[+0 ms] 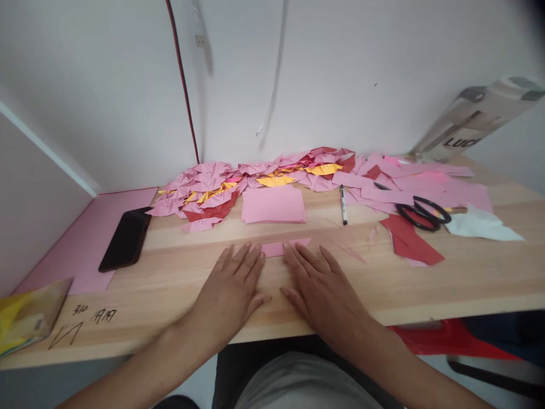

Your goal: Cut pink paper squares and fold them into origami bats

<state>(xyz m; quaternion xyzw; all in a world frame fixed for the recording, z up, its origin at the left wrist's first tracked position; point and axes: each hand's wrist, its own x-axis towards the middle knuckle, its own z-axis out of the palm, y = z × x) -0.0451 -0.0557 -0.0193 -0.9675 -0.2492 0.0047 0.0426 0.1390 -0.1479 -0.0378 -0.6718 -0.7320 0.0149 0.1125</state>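
With the paper strip on the desk as the clock's centre, the left hand lies over its 9 o'clock end, and the right hand rests on it towards 3. A paper stack sits at 12, and behind it folded papers spread from 10 to 1, along the foot of the wall. The pen lies at 2, between the stack and the paper scraps. The scissors lie among these, between 2 and 3, a strip across their blades; at 3, a tissue is just beyond their handles. At 9, the phone lies partly on a paper sheet; a packet sits between 8 and 9, at the sheet's near end.
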